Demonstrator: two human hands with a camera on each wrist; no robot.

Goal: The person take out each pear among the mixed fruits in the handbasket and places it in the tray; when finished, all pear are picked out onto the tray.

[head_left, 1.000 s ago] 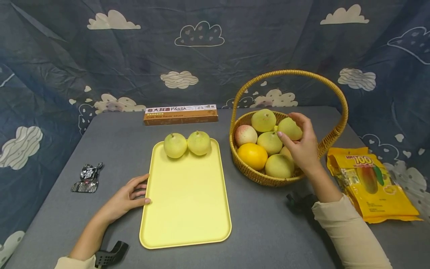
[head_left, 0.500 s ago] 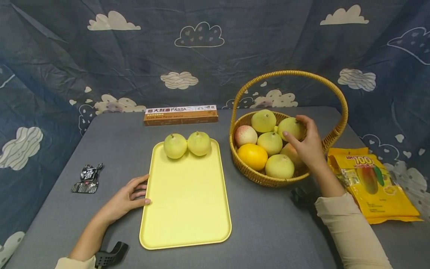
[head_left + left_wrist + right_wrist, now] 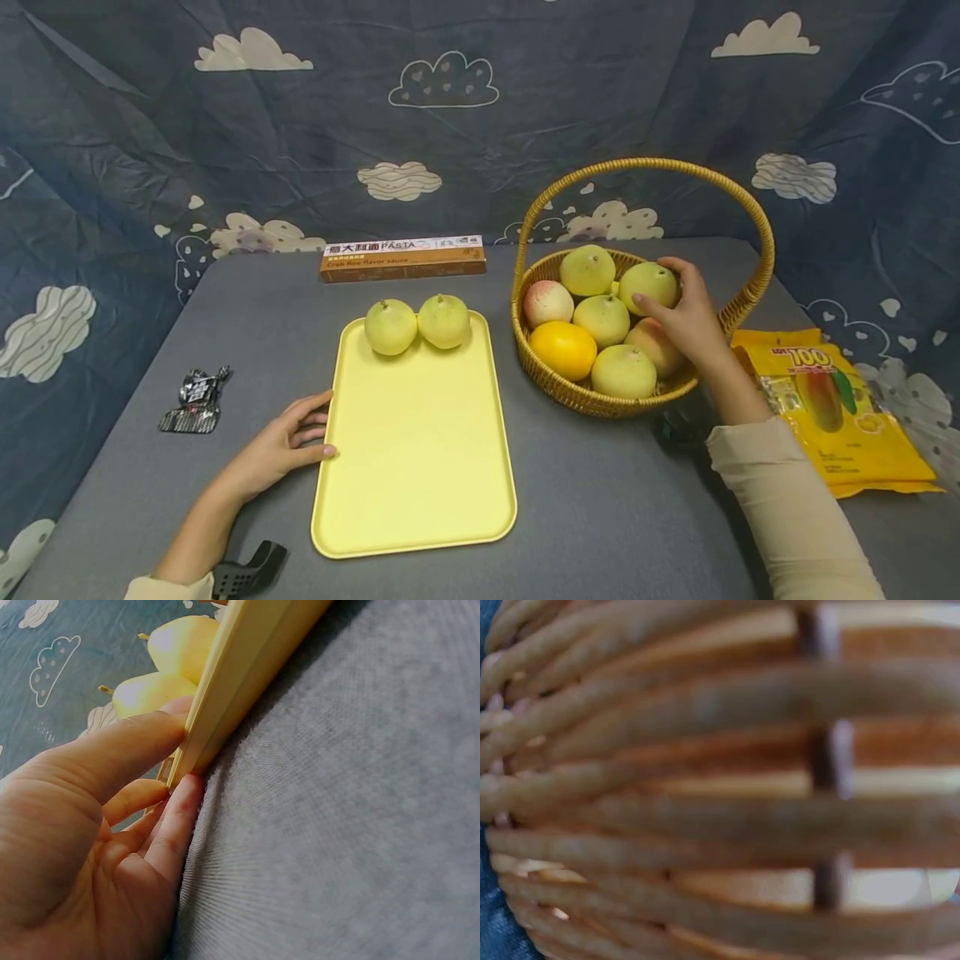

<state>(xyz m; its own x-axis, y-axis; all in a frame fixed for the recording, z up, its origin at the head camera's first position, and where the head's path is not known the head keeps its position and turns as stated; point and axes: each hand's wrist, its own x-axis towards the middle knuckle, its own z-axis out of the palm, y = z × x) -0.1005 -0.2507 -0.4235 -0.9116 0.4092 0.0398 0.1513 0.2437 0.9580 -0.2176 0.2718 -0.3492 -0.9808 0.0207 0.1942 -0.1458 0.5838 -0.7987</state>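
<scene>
My left hand (image 3: 273,454) holds the left rim of a yellow tray (image 3: 420,467); in the left wrist view the thumb (image 3: 120,746) lies on the rim and the fingers are at its outer side. Two round yellow-green fruits (image 3: 391,327) with short stems sit at the tray's far end. Over at the wicker basket (image 3: 570,394), my right hand (image 3: 693,321) grips another yellow-green fruit (image 3: 649,285), thumb on the near side and a finger on the far side. Only blurred basket weave (image 3: 727,772) fills the right wrist view, so that hand is hidden there.
Also in the basket are more yellow-green fruits (image 3: 625,371), peaches (image 3: 548,303) and a yellow fruit (image 3: 563,350). A tall handle (image 3: 645,163) arches over it. Around stand a pasta box (image 3: 403,260), a yellow mango bag (image 3: 832,417) and a black wrapper (image 3: 197,402).
My right hand has shifted slightly right with the yellow-green fruit, which turned a little so its stem shows. A peach below came into fuller view. The left hand has stayed on the tray.
</scene>
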